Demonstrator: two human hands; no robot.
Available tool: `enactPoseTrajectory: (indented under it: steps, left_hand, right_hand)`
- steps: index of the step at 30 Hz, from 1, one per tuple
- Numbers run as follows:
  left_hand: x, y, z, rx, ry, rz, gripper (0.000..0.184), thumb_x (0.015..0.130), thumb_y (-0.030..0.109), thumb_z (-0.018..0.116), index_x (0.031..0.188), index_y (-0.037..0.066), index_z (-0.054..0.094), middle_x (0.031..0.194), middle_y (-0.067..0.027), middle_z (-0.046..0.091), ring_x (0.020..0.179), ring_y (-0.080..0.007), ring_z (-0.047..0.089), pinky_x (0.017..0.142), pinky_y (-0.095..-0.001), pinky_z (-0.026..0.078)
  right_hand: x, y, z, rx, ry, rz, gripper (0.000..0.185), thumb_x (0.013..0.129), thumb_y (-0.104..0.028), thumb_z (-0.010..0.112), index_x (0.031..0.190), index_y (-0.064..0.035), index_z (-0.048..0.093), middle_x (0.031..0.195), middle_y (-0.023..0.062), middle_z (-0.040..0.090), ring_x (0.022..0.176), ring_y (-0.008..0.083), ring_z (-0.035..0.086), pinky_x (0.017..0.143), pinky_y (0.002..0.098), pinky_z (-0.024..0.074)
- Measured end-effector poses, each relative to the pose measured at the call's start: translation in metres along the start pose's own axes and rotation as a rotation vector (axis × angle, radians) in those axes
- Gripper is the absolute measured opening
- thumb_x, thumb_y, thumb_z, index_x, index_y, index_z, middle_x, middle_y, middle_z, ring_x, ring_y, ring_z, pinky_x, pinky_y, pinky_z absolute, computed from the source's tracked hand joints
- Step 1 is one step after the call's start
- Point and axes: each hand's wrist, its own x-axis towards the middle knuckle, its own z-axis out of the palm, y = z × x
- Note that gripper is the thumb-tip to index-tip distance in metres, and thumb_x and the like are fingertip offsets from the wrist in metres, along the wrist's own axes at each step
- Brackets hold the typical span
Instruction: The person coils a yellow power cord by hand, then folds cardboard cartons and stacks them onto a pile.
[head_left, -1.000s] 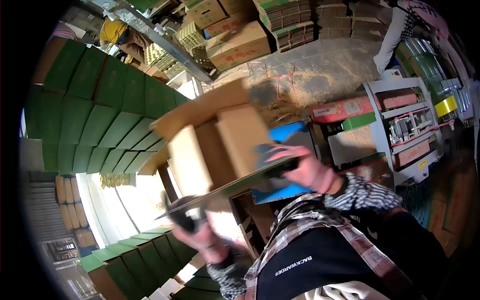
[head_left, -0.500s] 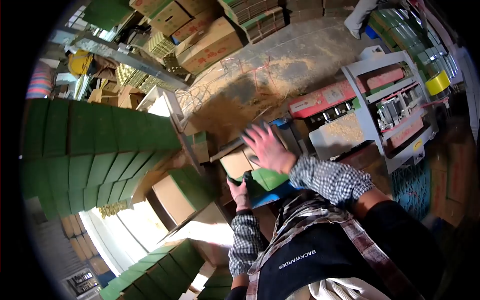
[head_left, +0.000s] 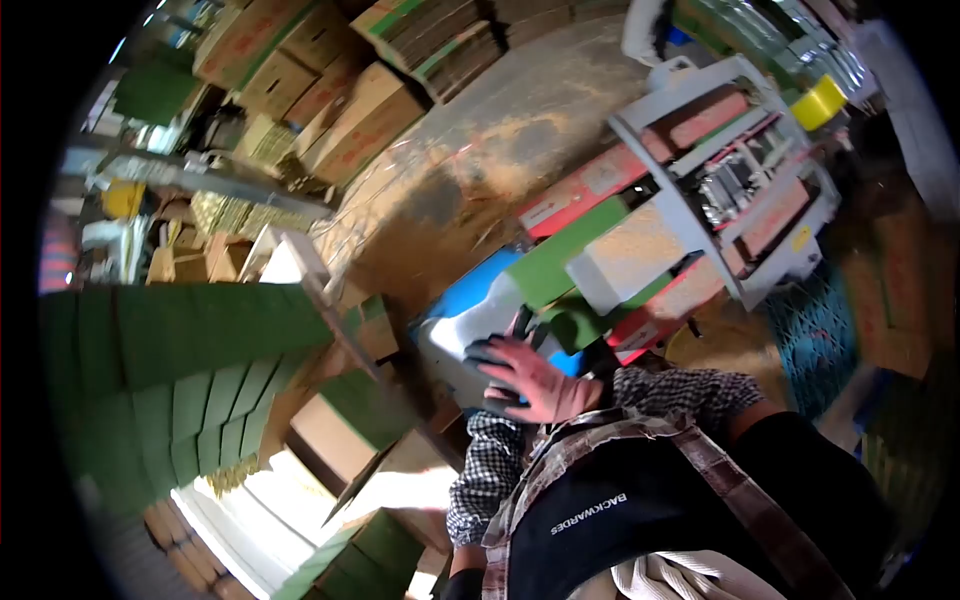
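My right hand (head_left: pixel 535 378), in a pink glove with dark fingers, reaches across in front of my body with its fingers spread and holds nothing. Behind it my left hand is almost wholly hidden; only the checked left sleeve (head_left: pixel 487 470) and perhaps a dark fingertip show. Just beyond the hands, a green carton (head_left: pixel 568 255) lies between the red side rails of a carton taping machine (head_left: pixel 690 190). The machine's grey plate covers part of the carton. A pale surface with a blue edge (head_left: pixel 478 285) is beside my fingers.
Stacked green cartons (head_left: pixel 190 330) form a wall on the left. An open brown and green carton (head_left: pixel 345 425) stands near my left sleeve. Yellow tape (head_left: pixel 819 102) hangs on the machine's far side. Brown cartons (head_left: pixel 360 125) and egg trays (head_left: pixel 240 215) are at the back.
The green carton has moved from in front of me rightward into the taping machine. My right hand has come lower and nearer my body, over the left. The view has turned.
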Motion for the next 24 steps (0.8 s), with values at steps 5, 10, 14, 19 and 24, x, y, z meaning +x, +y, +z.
enactPoseTrajectory:
  steps: [5,10,14,19,24]
  left_hand:
    - [-0.054,0.143,-0.216,1.270,0.785,-0.185,0.056,0.073,0.028,0.070,0.122,0.008,0.050,0.124,-0.0191,0.050,0.111,-0.0341,0.049,0.086,-0.0487,0.043]
    - [-0.136,0.013,-0.338,0.589,0.627,-0.519,0.060,0.074,0.036,0.071,0.124,0.010,0.050,0.111,-0.0156,0.061,0.100,-0.0342,0.060,0.085,-0.0419,0.048]
    - [-0.110,0.159,-0.253,0.833,0.542,-0.484,0.041,0.076,0.026,0.067,0.115,0.013,0.058,0.091,-0.0125,0.068,0.085,-0.0291,0.066,0.075,-0.0374,0.051]
    - [-0.099,0.204,-0.160,-0.040,0.014,-0.437,0.064,0.074,0.032,0.071,0.130,0.011,0.048,0.098,-0.0154,0.067,0.089,-0.0298,0.066,0.078,-0.0365,0.052]
    - [-0.113,0.087,-0.111,0.822,-0.348,-0.007,0.062,0.075,0.028,0.068,0.131,0.008,0.049,0.135,-0.0134,0.048,0.127,-0.0293,0.043,0.108,-0.0493,0.028]
  right_hand:
    - [-0.012,0.035,-0.005,0.017,0.136,0.316,0.057,0.072,-0.008,0.068,0.125,-0.0060,0.050,0.122,0.0193,0.051,0.115,0.0378,0.048,0.100,0.0419,0.0380]
    - [-0.015,0.028,0.018,0.246,-0.028,0.331,0.038,0.079,-0.009,0.065,0.116,-0.0057,0.058,0.115,0.0155,0.058,0.105,0.0337,0.057,0.091,0.0367,0.0459]
    - [0.010,-0.002,0.010,0.250,-0.119,0.285,0.042,0.082,-0.014,0.065,0.122,-0.0076,0.055,0.121,0.0151,0.056,0.110,0.0314,0.056,0.093,0.0351,0.0442]
    - [0.029,0.050,0.053,0.567,0.005,0.269,0.056,0.087,-0.022,0.060,0.137,-0.0057,0.040,0.140,0.0177,0.040,0.128,0.0343,0.039,0.106,0.0389,0.0332]
    - [0.017,0.092,0.037,-0.659,-0.738,0.282,0.075,0.079,-0.043,0.063,0.139,-0.0066,0.036,0.148,0.0168,0.024,0.138,0.0387,0.018,0.110,0.0526,0.0200]
